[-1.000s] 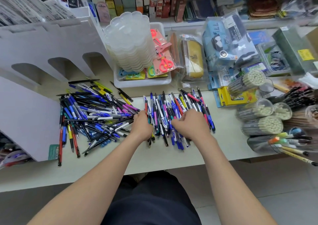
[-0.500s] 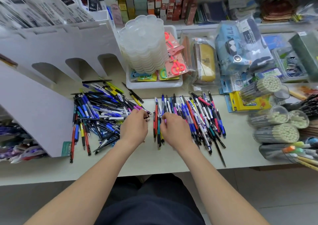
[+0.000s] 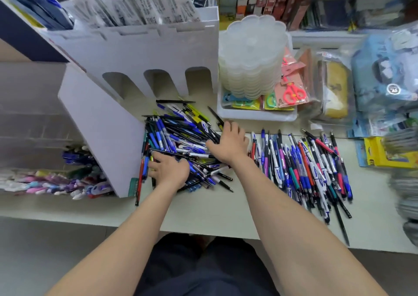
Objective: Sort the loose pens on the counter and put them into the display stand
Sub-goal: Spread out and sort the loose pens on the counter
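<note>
- The jumbled pile of pens (image 3: pixel 178 141) lies criss-cross on the counter (image 3: pixel 203 209), against the foot of the display stand. It is mostly blue and black barrels, with a few yellow and white ones.
- A red pen (image 3: pixel 139 182) lies at the pile's left edge, along the stand's sloping side panel.
- The row of pens (image 3: pixel 300 169) lies right of the pile, the barrels roughly parallel and running front to back. They are blue, red, pink, teal, white and black, and the nearest ends come close to the counter's front edge.
- The display stand (image 3: pixel 135 55) is white, tiered cardboard, upright at the counter's back left. It has three arched openings at its foot.
</note>
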A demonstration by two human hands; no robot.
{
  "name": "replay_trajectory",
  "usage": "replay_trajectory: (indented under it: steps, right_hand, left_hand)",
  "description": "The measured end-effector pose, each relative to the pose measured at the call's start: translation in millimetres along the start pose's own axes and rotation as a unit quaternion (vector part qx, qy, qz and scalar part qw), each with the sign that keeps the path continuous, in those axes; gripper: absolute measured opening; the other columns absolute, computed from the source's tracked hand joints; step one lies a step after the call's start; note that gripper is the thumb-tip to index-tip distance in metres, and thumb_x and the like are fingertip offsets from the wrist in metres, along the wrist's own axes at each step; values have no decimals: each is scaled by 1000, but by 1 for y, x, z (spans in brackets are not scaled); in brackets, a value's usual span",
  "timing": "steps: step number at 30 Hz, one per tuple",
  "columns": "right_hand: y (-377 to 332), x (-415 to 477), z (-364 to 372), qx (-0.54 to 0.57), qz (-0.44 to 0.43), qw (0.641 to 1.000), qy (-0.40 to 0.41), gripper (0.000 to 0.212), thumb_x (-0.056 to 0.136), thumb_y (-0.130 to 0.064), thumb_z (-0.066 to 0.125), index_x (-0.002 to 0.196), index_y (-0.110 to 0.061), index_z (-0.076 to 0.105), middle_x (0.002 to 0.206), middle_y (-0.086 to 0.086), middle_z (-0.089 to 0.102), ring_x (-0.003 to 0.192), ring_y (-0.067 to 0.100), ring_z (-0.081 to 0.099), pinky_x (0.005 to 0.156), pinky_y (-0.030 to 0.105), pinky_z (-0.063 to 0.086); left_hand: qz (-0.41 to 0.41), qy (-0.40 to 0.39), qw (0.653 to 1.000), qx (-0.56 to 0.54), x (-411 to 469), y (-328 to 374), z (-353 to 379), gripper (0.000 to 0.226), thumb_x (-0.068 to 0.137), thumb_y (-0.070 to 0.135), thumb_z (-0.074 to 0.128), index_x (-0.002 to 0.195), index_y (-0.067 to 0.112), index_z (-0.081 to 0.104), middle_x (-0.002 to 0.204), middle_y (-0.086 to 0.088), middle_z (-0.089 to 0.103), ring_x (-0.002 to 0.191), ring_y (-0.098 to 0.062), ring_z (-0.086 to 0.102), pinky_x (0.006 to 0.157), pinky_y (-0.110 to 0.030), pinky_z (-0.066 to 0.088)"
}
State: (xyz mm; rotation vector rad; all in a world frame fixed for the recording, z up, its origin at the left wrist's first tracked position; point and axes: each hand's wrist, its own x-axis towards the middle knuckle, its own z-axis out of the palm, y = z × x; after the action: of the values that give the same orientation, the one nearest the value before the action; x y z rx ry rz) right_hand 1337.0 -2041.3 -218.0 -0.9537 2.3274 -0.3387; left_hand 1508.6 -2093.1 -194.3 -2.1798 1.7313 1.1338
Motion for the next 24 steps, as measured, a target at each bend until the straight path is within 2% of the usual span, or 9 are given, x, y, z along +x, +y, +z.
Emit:
replay_trajectory:
  steps: [4, 9, 11, 13, 15, 17, 19, 22, 24]
  right_hand:
    - [-20, -5, 19, 37, 18, 998, -52, 96, 88, -66, 62, 162, -18, 24, 157, 13, 30, 143, 38, 29, 112, 55, 32]
    - [-34, -18, 31, 33, 45, 998, -3, 67, 84, -56, 63, 134, -13, 51, 138, 15, 42, 130, 39, 39, 105, 50, 35]
    - [-41, -18, 30, 35, 39, 998, 23, 80, 83, -62, 60, 142, -10, 46, 141, 14, 40, 133, 39, 38, 106, 52, 36]
    - [-49, -14, 30, 34, 36, 999, 16, 105, 79, -77, 58, 156, -11, 31, 151, 13, 35, 140, 37, 34, 109, 55, 35]
    - [-58, -9, 32, 8, 33, 999, -2, 128, 69, -94, 55, 161, -12, 21, 155, 12, 32, 142, 37, 32, 111, 56, 35]
    - [-65, -4, 37, -32, 26, 999, -3, 138, 60, -100, 55, 158, -9, 21, 152, 12, 33, 138, 37, 34, 108, 56, 38]
    - [-68, -2, 44, -58, 24, 998, 11, 135, 60, -98, 59, 153, -7, 25, 146, 12, 35, 132, 36, 37, 103, 54, 40]
    - [-67, -4, 54, -78, 3, 997, 28, 111, 71, -81, 68, 145, -6, 31, 139, 12, 38, 126, 35, 41, 96, 52, 43]
    - [-65, -10, 61, -88, -3, 996, 33, 100, 79, -72, 69, 143, -5, 32, 136, 12, 40, 124, 34, 43, 94, 50, 45]
  left_hand:
    - [8, 8, 1000, -25, 17, -1, 1, 80, 97, 13, 53, 162, 2, 8, 167, -24, 8, 150, -48, 15, 121, -56, 25]
    - [30, 23, 997, -69, 31, 0, -1, 64, 106, 14, 43, 162, 1, 16, 166, -23, 17, 150, -48, 26, 120, -54, 27]
    - [25, 28, 996, -81, 34, 1, -4, 61, 112, 23, 38, 164, 3, 16, 168, -24, 17, 150, -47, 27, 121, -54, 26]
    - [21, 29, 996, -83, 44, 3, -6, 57, 113, 30, 35, 160, 0, 24, 164, -28, 22, 146, -47, 31, 119, -51, 28]
    - [1, 25, 994, -102, 51, 6, -13, 49, 112, 21, 34, 153, -6, 35, 158, -29, 32, 141, -45, 35, 112, -45, 29]
    - [-2, 22, 993, -113, 56, 11, -18, 52, 109, 18, 34, 157, -3, 33, 160, -28, 33, 143, -43, 36, 113, -44, 30]
    - [20, 14, 991, -129, 57, 16, -24, 62, 107, 22, 36, 166, 9, 22, 166, -22, 31, 146, -41, 38, 117, -44, 32]
    - [56, -20, 988, -139, 62, 17, -26, 57, 103, 17, 39, 159, 13, 34, 155, -15, 45, 126, -36, 52, 96, -35, 48]
    - [75, -54, 989, -118, 64, 16, -24, 56, 103, 16, 40, 158, 9, 33, 154, -23, 45, 124, -39, 54, 95, -38, 48]
